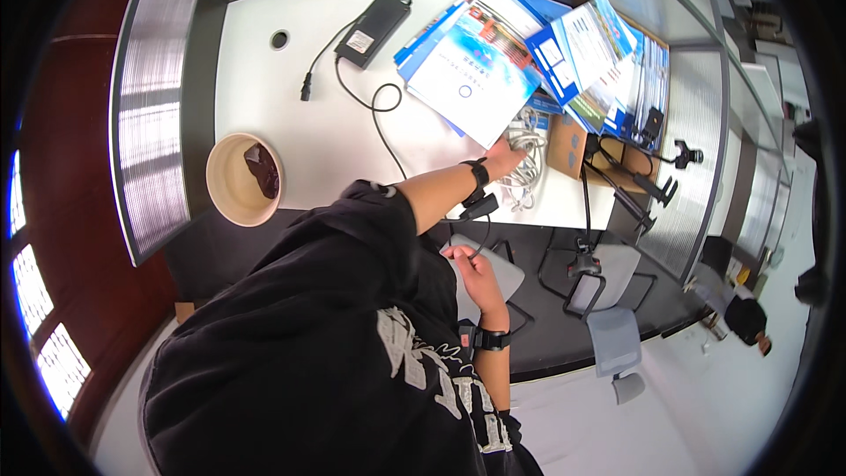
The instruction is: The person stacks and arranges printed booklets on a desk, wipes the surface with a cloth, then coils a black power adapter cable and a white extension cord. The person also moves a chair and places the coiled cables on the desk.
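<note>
My left hand (507, 158), with a black band at the wrist, reaches across the white table to a bundle of white cables (527, 175). It touches the coils, and its fingertips are partly hidden among them. Lower down, in front of my body, my right hand (477, 272) pinches a thin black cable (489, 233). That cable runs up to a black connector (481, 208) at the table's near edge, beside my left wrist. Farther back lies a black power adapter (373, 30) with its cord and plug (306, 89) on the table.
Stacks of printed brochures (476, 69) cover the back right. A cardboard box (567, 145) and black clamp-on arms (618, 192) stand at the right. A paper tub (213, 178) holds a dark wrapper (263, 168). Chairs (611, 337) stand below; a person (745, 318) is farther off.
</note>
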Demonstrator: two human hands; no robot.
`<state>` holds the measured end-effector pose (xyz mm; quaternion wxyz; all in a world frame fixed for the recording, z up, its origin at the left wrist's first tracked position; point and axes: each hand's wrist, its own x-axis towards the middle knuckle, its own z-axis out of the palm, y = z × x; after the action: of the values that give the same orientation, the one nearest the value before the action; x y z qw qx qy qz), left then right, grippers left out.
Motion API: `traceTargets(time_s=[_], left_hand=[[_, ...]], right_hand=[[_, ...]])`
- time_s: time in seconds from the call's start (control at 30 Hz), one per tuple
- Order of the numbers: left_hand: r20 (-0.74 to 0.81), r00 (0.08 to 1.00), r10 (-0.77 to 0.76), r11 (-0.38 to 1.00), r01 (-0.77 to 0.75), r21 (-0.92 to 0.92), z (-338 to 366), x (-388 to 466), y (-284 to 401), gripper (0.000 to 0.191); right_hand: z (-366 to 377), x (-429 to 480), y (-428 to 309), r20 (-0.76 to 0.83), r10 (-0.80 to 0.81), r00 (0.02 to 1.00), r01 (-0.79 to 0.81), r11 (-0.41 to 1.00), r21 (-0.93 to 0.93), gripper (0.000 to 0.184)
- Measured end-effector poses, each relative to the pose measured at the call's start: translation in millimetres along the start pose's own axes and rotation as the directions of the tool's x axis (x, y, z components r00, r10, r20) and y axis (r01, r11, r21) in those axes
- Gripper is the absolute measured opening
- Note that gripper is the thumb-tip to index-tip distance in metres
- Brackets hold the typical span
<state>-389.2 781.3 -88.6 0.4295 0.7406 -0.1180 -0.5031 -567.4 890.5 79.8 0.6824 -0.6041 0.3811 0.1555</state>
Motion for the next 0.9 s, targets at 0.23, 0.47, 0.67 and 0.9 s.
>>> traceTargets(time_s=[0.23, 0.47, 0.67, 0.9], left_hand=[[0.254, 0.929, 0.270, 0.934, -0.189, -0.302, -125, -109, -25, 0.046], [0.214, 0.842, 0.495, 0.772, -0.313, -0.553, -253, -239, -75, 0.031], [-0.215, 0.919, 0.331, 0.935, -0.290, 0.203, -319, -315, -131, 0.023], [-0.511, 0.801, 0.311, 0.886, -0.439, -0.148, -397, -375, -141, 0.029]], right_hand=[[-4, 65, -56, 0.212, -0.127, 0.969, 0.129, 0.992, 0.003, 0.030], [79, 92, -162, 0.478, -0.296, 0.827, 0.188, 0.947, 0.262, 0.044], [155, 74, -258, 0.407, -0.564, 0.719, 0.327, 0.791, 0.517, 0.042], [206, 36, -300, -0.034, -0.764, 0.644, 0.714, 0.584, 0.386, 0.041]])
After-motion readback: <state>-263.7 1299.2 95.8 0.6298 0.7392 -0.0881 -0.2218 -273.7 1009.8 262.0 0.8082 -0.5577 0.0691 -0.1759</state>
